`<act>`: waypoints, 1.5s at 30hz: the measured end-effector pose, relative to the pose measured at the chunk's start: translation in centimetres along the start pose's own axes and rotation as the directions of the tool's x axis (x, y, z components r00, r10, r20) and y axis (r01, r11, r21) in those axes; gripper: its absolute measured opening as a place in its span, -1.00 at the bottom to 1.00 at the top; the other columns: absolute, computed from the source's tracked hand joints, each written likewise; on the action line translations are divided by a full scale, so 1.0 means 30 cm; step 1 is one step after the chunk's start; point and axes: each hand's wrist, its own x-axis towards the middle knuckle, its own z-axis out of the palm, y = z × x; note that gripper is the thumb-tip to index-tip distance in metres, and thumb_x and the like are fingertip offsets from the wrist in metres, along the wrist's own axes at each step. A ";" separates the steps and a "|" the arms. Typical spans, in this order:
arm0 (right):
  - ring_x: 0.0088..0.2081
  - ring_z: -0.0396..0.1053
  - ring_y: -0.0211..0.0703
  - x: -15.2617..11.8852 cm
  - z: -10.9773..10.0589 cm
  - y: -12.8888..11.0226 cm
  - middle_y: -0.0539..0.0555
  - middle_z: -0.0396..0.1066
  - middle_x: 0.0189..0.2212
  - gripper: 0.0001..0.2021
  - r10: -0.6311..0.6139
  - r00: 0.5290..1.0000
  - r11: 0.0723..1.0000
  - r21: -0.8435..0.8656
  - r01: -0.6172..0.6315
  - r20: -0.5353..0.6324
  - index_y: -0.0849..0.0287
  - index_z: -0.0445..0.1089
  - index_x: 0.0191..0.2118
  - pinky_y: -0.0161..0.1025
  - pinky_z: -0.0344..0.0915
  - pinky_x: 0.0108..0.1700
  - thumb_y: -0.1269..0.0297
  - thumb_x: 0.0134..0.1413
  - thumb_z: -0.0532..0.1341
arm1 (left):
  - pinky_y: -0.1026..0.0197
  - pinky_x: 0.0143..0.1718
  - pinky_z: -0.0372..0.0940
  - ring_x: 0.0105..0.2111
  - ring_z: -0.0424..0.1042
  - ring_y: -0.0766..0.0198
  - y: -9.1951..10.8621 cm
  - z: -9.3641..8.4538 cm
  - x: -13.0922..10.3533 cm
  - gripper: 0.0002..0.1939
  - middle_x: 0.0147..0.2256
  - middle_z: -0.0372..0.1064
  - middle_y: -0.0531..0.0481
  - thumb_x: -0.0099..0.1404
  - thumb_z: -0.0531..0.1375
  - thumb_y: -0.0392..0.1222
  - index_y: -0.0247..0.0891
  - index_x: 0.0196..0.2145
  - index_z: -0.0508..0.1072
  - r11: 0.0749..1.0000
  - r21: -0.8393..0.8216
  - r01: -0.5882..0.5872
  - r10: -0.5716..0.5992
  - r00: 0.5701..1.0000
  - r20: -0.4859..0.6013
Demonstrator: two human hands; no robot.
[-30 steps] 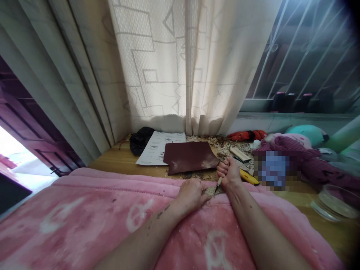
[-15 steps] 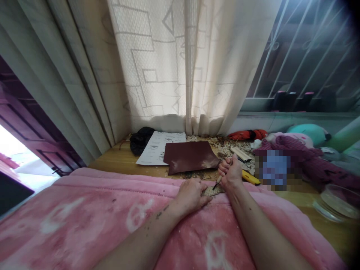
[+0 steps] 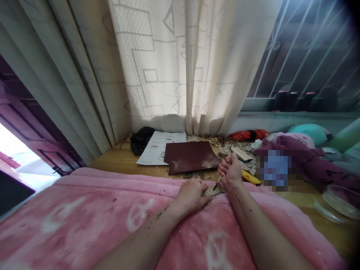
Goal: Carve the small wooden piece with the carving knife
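Observation:
My left hand (image 3: 190, 194) is closed around a small pale piece with a scale-like pattern (image 3: 213, 191), which looks like carved wood. Its left end is hidden under my fingers, and it lies over the edge of a pink blanket (image 3: 112, 221). My right hand (image 3: 231, 173) makes a fist around a carving tool (image 3: 217, 183). The thin dark tip of this tool points down and left, touching or just above the patterned piece. Most of its handle is inside my fist. Just right of that fist lies a yellow utility knife (image 3: 251, 177).
Beyond my hands, a dark brown sheet (image 3: 192, 157) overlaps a printed white paper (image 3: 154, 148), beside a black bag (image 3: 140, 141). Wood shavings (image 3: 202, 138) litter the table. A pale wooden block (image 3: 241, 153), plush toys (image 3: 306, 134) and a clear bowl (image 3: 334, 206) are at right.

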 end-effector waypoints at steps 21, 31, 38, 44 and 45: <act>-0.79 -0.33 -0.42 -0.037 0.035 0.001 -0.20 -0.20 -0.83 -0.66 0.009 0.986 0.996 -0.086 0.005 0.168 0.13 -0.03 -0.65 -0.48 -0.31 -0.82 0.10 0.03 0.02 | 0.29 -0.44 0.07 -0.43 0.28 0.27 0.006 0.003 0.006 -0.72 -0.42 0.29 -0.01 0.17 0.07 0.01 -0.21 -0.41 0.45 0.998 0.047 0.031 -0.031 0.999 0.016; -0.77 -0.36 -0.42 -0.037 0.033 -0.004 -0.18 -0.23 -0.82 -0.63 0.156 0.913 0.986 -0.113 -0.121 0.378 0.14 -0.02 -0.70 -0.47 -0.34 -0.81 0.13 0.03 0.01 | 0.29 -0.47 0.07 -0.43 0.27 0.26 0.011 0.000 0.003 -0.74 -0.42 0.28 -0.03 0.19 0.07 -0.02 -0.24 -0.41 0.44 0.998 0.055 -0.008 0.007 1.000 0.003; -0.76 -0.33 -0.45 -0.077 0.066 0.012 -0.17 -0.20 -0.83 -0.61 0.189 0.859 0.969 -0.231 -0.085 0.476 0.15 -0.01 -0.72 -0.46 -0.35 -0.77 0.11 -0.05 0.10 | 0.29 -0.47 0.08 -0.42 0.28 0.25 0.013 0.003 0.012 -0.71 -0.42 0.29 -0.04 0.20 0.05 -0.01 -0.26 -0.42 0.44 0.997 0.076 0.009 -0.011 0.999 0.031; -0.77 -0.32 -0.46 -0.087 0.074 0.014 -0.18 -0.20 -0.83 -0.59 0.187 0.845 0.965 -0.256 -0.061 0.502 0.15 -0.01 -0.72 -0.44 -0.36 -0.75 0.05 -0.12 0.15 | 0.28 -0.44 0.11 -0.41 0.29 0.25 0.017 0.003 0.008 -0.71 -0.41 0.29 -0.05 0.21 0.06 -0.01 -0.27 -0.41 0.44 0.997 0.073 0.015 -0.018 0.999 0.037; -0.77 -0.32 -0.46 -0.086 0.074 0.016 -0.18 -0.19 -0.83 -0.58 0.176 0.855 0.966 -0.251 -0.056 0.488 0.15 -0.01 -0.72 -0.44 -0.36 -0.75 0.04 -0.12 0.16 | 0.28 -0.44 0.11 -0.41 0.29 0.24 0.017 0.004 0.008 -0.71 -0.41 0.29 -0.05 0.20 0.06 -0.02 -0.26 -0.40 0.44 0.997 0.073 0.016 -0.019 0.999 0.036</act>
